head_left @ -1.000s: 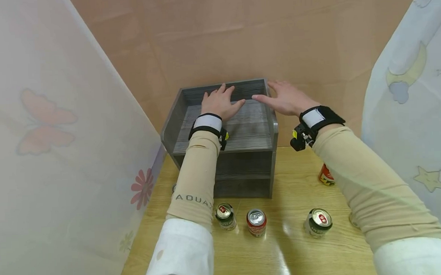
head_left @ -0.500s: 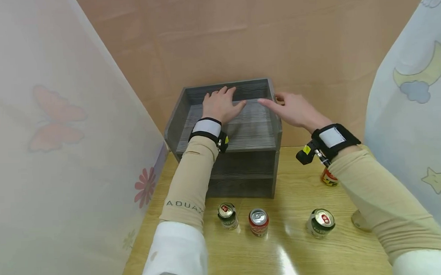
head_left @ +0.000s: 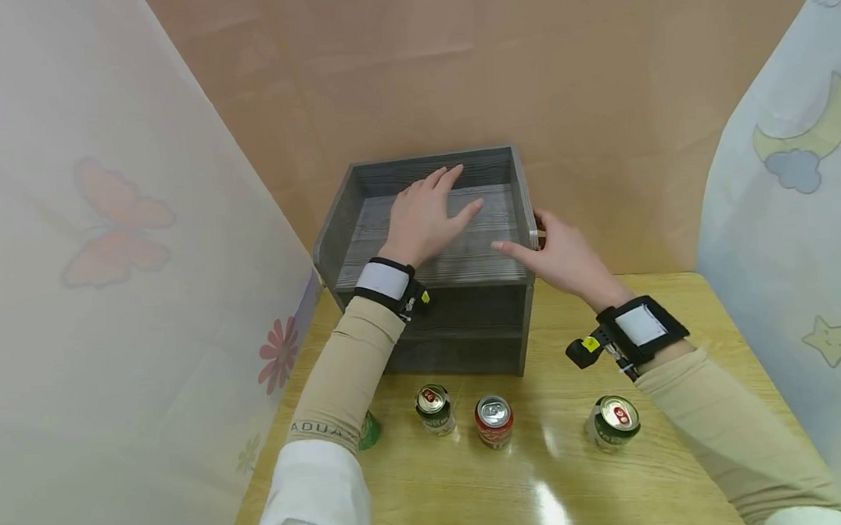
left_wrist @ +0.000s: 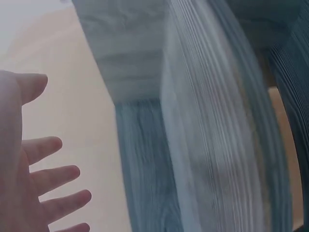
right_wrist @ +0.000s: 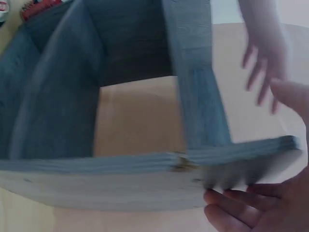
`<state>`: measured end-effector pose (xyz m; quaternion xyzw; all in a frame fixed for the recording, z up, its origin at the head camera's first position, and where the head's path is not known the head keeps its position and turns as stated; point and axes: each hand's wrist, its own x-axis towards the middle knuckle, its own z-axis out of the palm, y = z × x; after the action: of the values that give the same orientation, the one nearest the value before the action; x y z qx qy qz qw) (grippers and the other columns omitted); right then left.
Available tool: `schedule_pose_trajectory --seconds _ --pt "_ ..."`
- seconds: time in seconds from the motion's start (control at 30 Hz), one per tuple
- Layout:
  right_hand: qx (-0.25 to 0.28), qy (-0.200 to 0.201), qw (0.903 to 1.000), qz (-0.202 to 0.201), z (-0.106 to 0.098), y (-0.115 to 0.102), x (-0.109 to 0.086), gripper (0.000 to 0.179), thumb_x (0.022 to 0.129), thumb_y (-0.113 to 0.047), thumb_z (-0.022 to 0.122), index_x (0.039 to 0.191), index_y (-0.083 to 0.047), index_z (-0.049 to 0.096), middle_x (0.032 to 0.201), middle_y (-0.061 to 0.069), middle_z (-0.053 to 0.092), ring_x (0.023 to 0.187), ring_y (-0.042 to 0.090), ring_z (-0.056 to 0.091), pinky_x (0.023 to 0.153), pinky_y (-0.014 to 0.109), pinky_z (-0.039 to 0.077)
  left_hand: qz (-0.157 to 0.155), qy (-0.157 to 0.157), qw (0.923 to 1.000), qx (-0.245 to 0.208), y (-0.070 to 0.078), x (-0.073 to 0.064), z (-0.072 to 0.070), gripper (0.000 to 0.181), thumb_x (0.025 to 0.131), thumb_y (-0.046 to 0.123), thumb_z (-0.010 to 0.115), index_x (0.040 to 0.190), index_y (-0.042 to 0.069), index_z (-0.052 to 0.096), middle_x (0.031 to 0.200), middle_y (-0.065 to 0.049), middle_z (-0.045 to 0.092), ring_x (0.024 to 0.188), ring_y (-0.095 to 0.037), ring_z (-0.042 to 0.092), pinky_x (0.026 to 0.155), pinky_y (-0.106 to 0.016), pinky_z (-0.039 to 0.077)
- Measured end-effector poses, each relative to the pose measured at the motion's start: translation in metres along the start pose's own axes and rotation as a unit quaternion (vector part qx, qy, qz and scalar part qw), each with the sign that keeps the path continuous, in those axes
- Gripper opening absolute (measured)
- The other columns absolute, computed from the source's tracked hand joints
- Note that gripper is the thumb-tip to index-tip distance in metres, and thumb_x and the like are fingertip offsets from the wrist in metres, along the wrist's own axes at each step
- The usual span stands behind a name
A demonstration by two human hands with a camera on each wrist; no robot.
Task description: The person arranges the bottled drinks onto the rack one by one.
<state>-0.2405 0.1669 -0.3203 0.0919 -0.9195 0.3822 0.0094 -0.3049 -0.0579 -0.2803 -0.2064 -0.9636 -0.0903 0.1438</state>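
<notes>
A grey wood-grain shelf unit [head_left: 460,359] stands on the table, with an open-topped upper tray and a compartment below. My left hand [head_left: 422,223] is over the upper tray in the head view, fingers spread and holding nothing. In the left wrist view its fingers [left_wrist: 60,179] are apart from the boards. My right hand [head_left: 568,260] is at the right side panel [right_wrist: 130,183]. Its fingertips [right_wrist: 222,195] are right at the panel's outer face, while the thumb stays up on the inner side, away from the wood.
On the wooden table [head_left: 458,488], in front of the unit, stand a green-and-gold can [head_left: 435,411], a red can [head_left: 494,422] and another green can [head_left: 613,424]. A green object [head_left: 369,431] shows beside my left forearm. Printed curtains [head_left: 135,345] hang on both sides.
My right hand has come down and toward me along the unit's right side. The left hand has shifted slightly toward me above the tray, and its forearm has swung left, uncovering the green object.
</notes>
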Motion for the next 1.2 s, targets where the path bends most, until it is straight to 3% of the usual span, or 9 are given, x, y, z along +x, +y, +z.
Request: schedule_pose_trajectory --seconds 0.1,0.23,0.33,0.57,0.77,1.03,1.2 --pt "0.01 0.014 0.9999 -0.002 0.013 0.008 -0.005 0.102 0.094 -0.064 0.06 0.158 0.005 0.02 0.143 0.033 0.047 0.12 0.046 0.057 0.088 0.057 0.051 0.028 0.03 0.999 -0.018 0.004 -0.014 -0.002 0.074 0.1 0.065 0.045 0.161 0.025 0.033 0.16 -0.005 0.038 0.141 -0.028 0.043 0.113 -0.047 0.033" --pt "0.02 0.046 0.9986 -0.018 0.027 0.019 -0.007 0.074 0.1 -0.043 0.063 0.146 0.007 0.034 0.111 0.026 0.061 0.092 0.037 0.065 0.071 0.045 0.053 0.075 0.067 0.9941 -0.04 0.01 -0.03 -0.005 0.071 0.101 0.061 0.048 0.159 0.021 0.037 0.157 -0.007 0.042 0.139 -0.028 0.045 0.112 -0.046 0.035" --pt "0.025 0.075 0.9965 -0.027 0.034 0.022 -0.007 0.059 0.101 -0.03 0.062 0.14 0.007 0.039 0.099 0.021 0.061 0.081 0.031 0.063 0.065 0.04 0.05 0.107 0.095 0.988 -0.059 0.014 -0.041 -0.007 0.069 0.101 0.058 0.051 0.157 0.018 0.041 0.155 -0.009 0.045 0.137 -0.028 0.047 0.11 -0.047 0.038" --pt "0.013 0.135 0.9887 -0.064 0.05 0.024 -0.008 0.049 0.103 -0.016 0.057 0.14 0.01 0.039 0.078 0.017 0.056 0.057 0.026 0.055 0.05 0.038 0.043 0.149 0.13 0.9776 -0.073 0.016 -0.062 -0.008 0.062 0.101 0.051 0.057 0.15 0.014 0.052 0.149 -0.01 0.052 0.133 -0.029 0.051 0.106 -0.048 0.04" --pt "-0.011 0.185 0.9788 -0.087 0.057 0.024 -0.009 0.031 0.101 -0.01 0.054 0.126 0.009 0.05 0.068 0.013 0.051 0.049 0.025 0.05 0.045 0.037 0.037 0.172 0.153 0.9695 -0.083 0.016 -0.077 -0.005 0.055 0.1 0.048 0.061 0.143 0.013 0.06 0.144 -0.009 0.056 0.129 -0.028 0.053 0.101 -0.047 0.043" --pt "-0.014 0.192 0.9777 -0.086 0.061 0.021 -0.011 0.026 0.101 -0.009 0.052 0.121 0.009 0.051 0.064 0.01 0.049 0.046 0.023 0.048 0.043 0.037 0.036 0.224 0.174 0.9525 -0.11 0.02 -0.097 0.0 0.045 0.1 0.04 0.065 0.133 0.01 0.067 0.134 -0.009 0.063 0.12 -0.025 0.059 0.102 -0.038 0.044" --pt "-0.015 0.197 0.9761 -0.089 0.061 0.02 -0.013 0.026 0.101 -0.008 0.052 0.121 0.008 0.052 0.067 0.011 0.049 0.047 0.024 0.048 0.043 0.037 0.035 0.269 0.171 0.9371 -0.144 0.023 -0.111 0.004 0.034 0.099 0.033 0.068 0.124 0.009 0.071 0.12 -0.004 0.069 0.108 -0.018 0.064 0.094 -0.03 0.048"
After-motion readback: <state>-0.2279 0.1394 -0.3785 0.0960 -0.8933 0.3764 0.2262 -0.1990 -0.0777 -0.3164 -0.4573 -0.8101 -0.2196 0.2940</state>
